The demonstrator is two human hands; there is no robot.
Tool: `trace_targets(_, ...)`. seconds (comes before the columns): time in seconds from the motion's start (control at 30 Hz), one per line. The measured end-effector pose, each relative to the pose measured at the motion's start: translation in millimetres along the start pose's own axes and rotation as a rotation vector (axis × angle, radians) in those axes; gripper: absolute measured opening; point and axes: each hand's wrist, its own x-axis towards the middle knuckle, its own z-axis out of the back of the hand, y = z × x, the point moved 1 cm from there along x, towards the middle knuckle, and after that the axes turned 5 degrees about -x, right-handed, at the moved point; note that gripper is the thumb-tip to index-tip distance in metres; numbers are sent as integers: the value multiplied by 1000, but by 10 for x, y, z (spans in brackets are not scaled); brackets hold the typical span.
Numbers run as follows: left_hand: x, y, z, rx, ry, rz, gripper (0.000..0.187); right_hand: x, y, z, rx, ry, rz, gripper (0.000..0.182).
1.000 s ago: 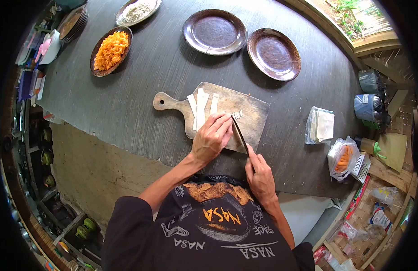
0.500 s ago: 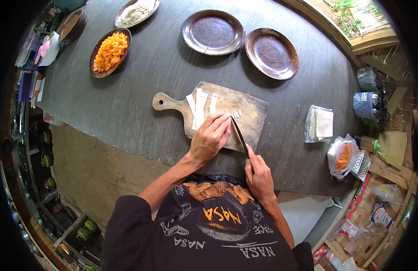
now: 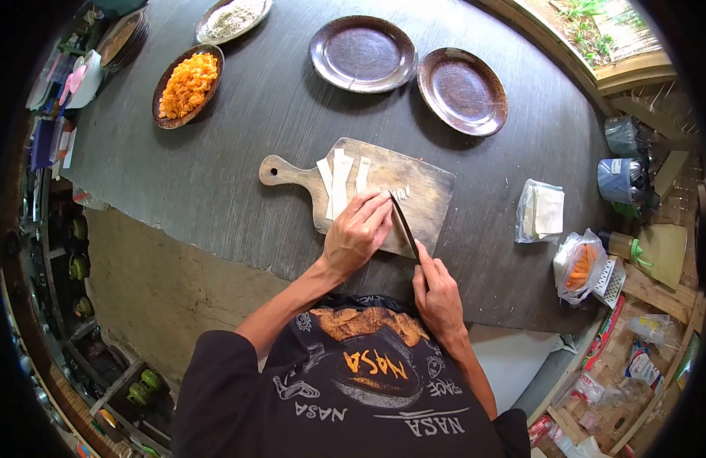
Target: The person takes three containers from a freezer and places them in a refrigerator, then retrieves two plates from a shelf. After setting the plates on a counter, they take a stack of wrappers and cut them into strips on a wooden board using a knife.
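A wooden cutting board (image 3: 425,183) with a handle lies in front of me. Several flat white strips (image 3: 340,183) rest on its left half. My left hand (image 3: 358,231) has its fingers bunched and pressed down on a white strip, mostly hidden beneath them. Wrapped around the handle of a knife (image 3: 403,223) is my right hand (image 3: 438,294). The dark blade slants up to my left fingertips, its tip beside them. Short, thin cut pieces (image 3: 401,194) lie just right of the fingertips.
Two dark round plates (image 3: 363,53) (image 3: 463,91) stand beyond the board. Shredded orange food fills an oval dish (image 3: 167,120) at left, near a dish of white powder (image 3: 232,19). At right lie a plastic-wrapped stack of pale sheets (image 3: 549,211) and bagged carrots (image 3: 580,267).
The whole view has shifted very slightly to the right. Both hands and the knife keep nearly the same pose over the board.
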Motion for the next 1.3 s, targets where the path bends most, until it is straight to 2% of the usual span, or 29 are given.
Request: trace_targets(1.3, -1, 19, -5, -4, -8, -19, 30, -103, -86, 17, -28, 2, 12, 57)
